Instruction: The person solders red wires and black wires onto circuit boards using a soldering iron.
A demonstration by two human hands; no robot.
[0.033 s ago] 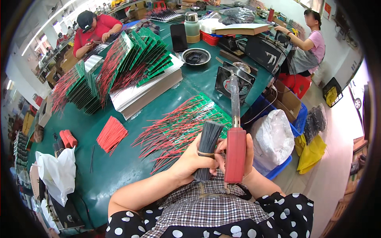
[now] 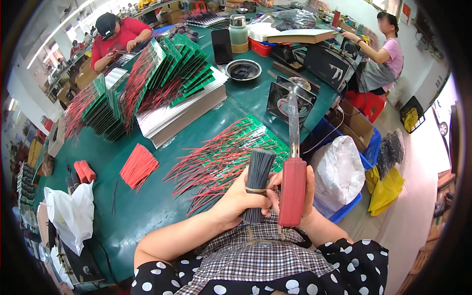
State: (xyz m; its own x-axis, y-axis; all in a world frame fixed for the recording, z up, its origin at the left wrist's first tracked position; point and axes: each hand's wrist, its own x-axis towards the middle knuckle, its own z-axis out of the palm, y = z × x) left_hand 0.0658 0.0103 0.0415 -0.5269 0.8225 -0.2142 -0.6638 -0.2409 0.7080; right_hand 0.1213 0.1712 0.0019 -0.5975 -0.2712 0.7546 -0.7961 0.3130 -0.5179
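Note:
My left hand (image 2: 238, 199) is wrapped round a thick bundle of dark grey wires (image 2: 259, 172), held roughly upright with a tan band (image 2: 255, 191) about its lower half. In my right hand (image 2: 307, 194) is a red-handled tool that looks like a soldering gun (image 2: 292, 191), its long shaft aimed away from me. Fingers of the right hand also reach the bundle's side near the band. Just beyond lies a green circuit board panel (image 2: 253, 130) with many red and black wires (image 2: 211, 164) fanned out to the left.
Wired circuit boards (image 2: 169, 64) lean on a white stack (image 2: 182, 110) at far left. Loose red wires (image 2: 139, 166) lie left on the green table (image 2: 167, 211). A small fan (image 2: 291, 103), metal bowl (image 2: 243, 70), phone (image 2: 221, 46) and flask (image 2: 238, 33) stand farther back. Two co-workers sit beyond.
The red tool and its shaft have shifted very slightly to the right, and the wire bundle has tilted a touch. Both hands keep their grips.

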